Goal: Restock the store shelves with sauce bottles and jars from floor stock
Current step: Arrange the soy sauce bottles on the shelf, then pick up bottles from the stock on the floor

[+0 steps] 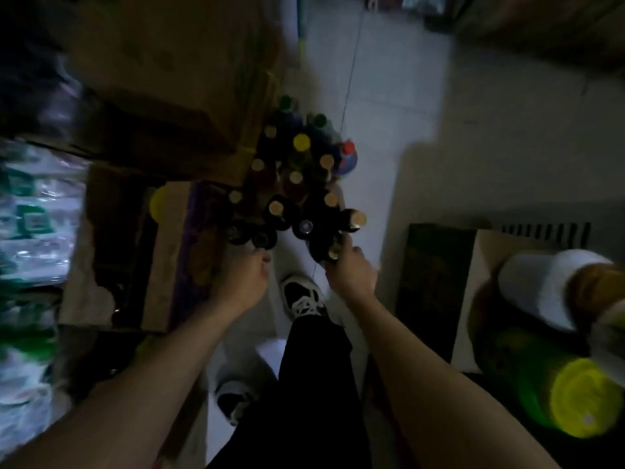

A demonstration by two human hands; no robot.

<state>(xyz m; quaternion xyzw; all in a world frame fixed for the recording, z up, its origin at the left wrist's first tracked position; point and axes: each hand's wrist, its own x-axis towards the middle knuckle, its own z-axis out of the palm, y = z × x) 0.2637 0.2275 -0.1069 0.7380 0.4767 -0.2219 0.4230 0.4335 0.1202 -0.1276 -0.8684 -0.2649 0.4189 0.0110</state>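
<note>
Roughly fifteen capped sauce bottles (297,184) clustered on the floor at frame centre. Left hand (245,282) curled at the nearest dark bottle (263,239) — grip unclear. Right hand (351,269) closed round a dark bottle (329,247). Lower right: two jars (554,390) in a cardboard box (468,299).

Dark bottles (291,184) — gold, yellow, green caps — on pale grey floor (389,106).

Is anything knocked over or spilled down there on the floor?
No spill shows. The bottles on the floor stand upright, caps up. Only the cardboard box on the left looks odd: its edge is torn and ragged.
</note>
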